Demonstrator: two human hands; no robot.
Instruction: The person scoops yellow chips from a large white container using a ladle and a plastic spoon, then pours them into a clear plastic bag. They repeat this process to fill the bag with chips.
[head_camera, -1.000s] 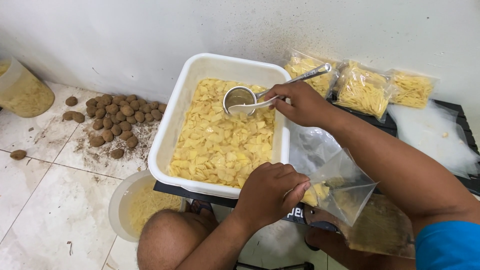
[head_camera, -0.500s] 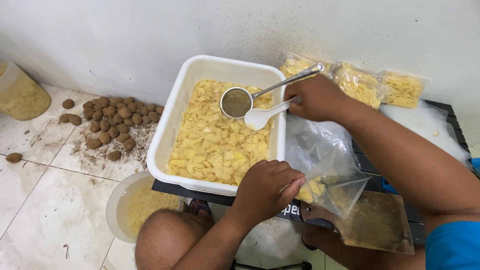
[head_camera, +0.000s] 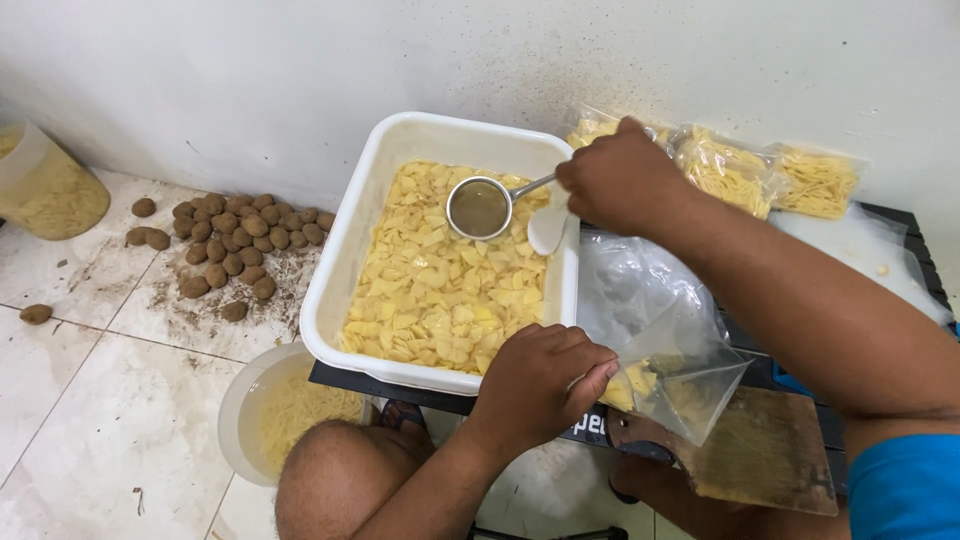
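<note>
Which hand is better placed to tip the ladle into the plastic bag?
The right hand. It already grips the ladle, raised over the white tub. The left hand is busy pinching the plastic bag open beside the tub.

Black desk (head_camera: 905, 250) over tiled floor (head_camera: 90, 400)
The desk bore a white tub (head_camera: 350, 250) and filled bags (head_camera: 760, 175); potatoes (head_camera: 235, 245) lay on the floor.

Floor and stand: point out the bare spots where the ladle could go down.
Bare tile lies between the potato pile and the round tub. The black stand is crowded: white tray, filled bags, open bag. Right hand holds the ladle.
</note>
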